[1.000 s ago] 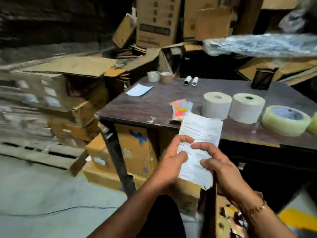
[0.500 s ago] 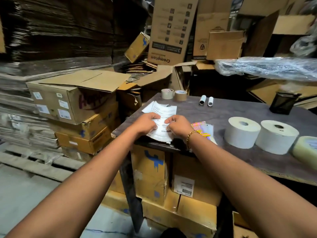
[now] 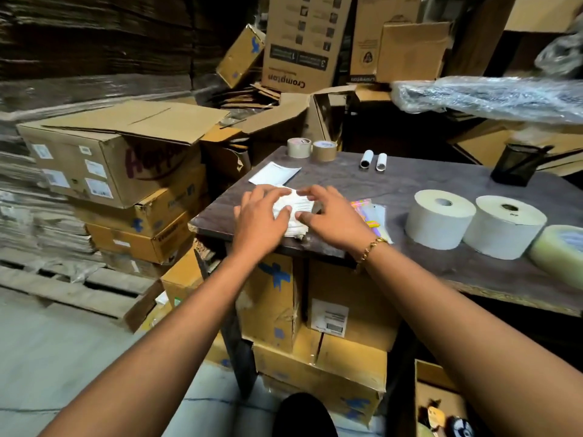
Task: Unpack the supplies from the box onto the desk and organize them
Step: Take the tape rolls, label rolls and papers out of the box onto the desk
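A crumpled stack of white paper slips [image 3: 299, 207] lies near the front left corner of the dark wooden desk [image 3: 410, 187]. My left hand [image 3: 260, 217] and my right hand [image 3: 332, 216] rest on top of it, one at each side, fingers spread and thumbs touching the paper. An open cardboard box [image 3: 441, 402] with a few small items inside sits on the floor at the bottom right.
On the desk are a white sheet [image 3: 274, 173], two brown tape rolls [image 3: 310, 149], two small white rolls [image 3: 373, 160], a coloured sticky-note packet [image 3: 370, 212], two large white paper rolls [image 3: 473, 222], a clear tape roll [image 3: 558, 252] and a black mesh holder [image 3: 517, 165]. Cardboard boxes [image 3: 110, 159] crowd the left and back.
The paper stack went from held upright before me to lying on the desk. Both hands reached forward with it and now lie spread over it.
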